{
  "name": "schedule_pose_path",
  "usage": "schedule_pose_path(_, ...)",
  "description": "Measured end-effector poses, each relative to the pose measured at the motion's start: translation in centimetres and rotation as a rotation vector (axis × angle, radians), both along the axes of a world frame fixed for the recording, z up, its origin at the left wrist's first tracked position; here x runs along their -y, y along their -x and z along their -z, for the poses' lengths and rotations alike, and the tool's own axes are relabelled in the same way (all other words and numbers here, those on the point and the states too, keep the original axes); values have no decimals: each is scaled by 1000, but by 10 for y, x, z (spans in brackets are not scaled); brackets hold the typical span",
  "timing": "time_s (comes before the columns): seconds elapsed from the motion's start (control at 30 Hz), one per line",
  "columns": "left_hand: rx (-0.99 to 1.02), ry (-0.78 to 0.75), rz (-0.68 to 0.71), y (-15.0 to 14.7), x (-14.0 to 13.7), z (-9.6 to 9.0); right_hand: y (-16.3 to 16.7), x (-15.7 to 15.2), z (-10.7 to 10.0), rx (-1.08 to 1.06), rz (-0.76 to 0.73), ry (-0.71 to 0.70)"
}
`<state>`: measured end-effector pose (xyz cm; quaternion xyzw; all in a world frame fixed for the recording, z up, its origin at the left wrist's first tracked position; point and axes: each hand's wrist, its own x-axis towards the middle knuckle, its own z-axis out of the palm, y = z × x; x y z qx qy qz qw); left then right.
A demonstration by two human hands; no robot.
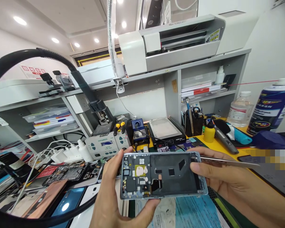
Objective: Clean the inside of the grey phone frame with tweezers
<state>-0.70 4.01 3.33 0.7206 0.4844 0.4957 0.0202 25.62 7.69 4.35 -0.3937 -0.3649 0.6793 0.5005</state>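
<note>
An opened phone (168, 180) with its back cover off is held level in front of me, its inside facing the camera. Camera openings and small parts show at its left end, and a dark bay fills the right part. My left hand (116, 193) grips the left end, thumb along the lower edge and a finger at the top. My right hand (225, 177) pinches the right end with its thumb on the inside face. Held in that same hand, a thin flat metal tool (232, 162) points to the right; its other end is hidden behind the fingers and phone.
A black hose (35, 53) arches over the left side. Phones (67, 204) and loose parts lie at left, near a soldering station (106, 145). Behind stand a heating plate (166, 126), tool holder (194, 122), yellow bottle (209, 133) and spray can (270, 107). A blue-printed sheet (194, 209) lies below.
</note>
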Motion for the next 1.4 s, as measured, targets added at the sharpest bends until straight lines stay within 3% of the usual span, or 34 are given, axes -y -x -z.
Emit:
schedule_pose_path(0.47, -34, -50, 55, 2, -2, 3, 2, 4, -4, 21, -62, -64)
schedule_pose_path(0.9, -11, -39, 19, -1, 1, 3, -1, 5, -2, -42, -80, -65)
schedule_pose_path(1.07, 69, 85, 19, 1, 2, -4, -1, 2, -1, -43, -117, -59)
schedule_pose_path(1.27, -267, 123, 86, 7, 0, -11, -1, -3, -1, 64, -72, -25)
schedule_pose_path(1.4, -357, 175, 93, 8, 1, -9, 3, -5, -1, 90, -80, -28)
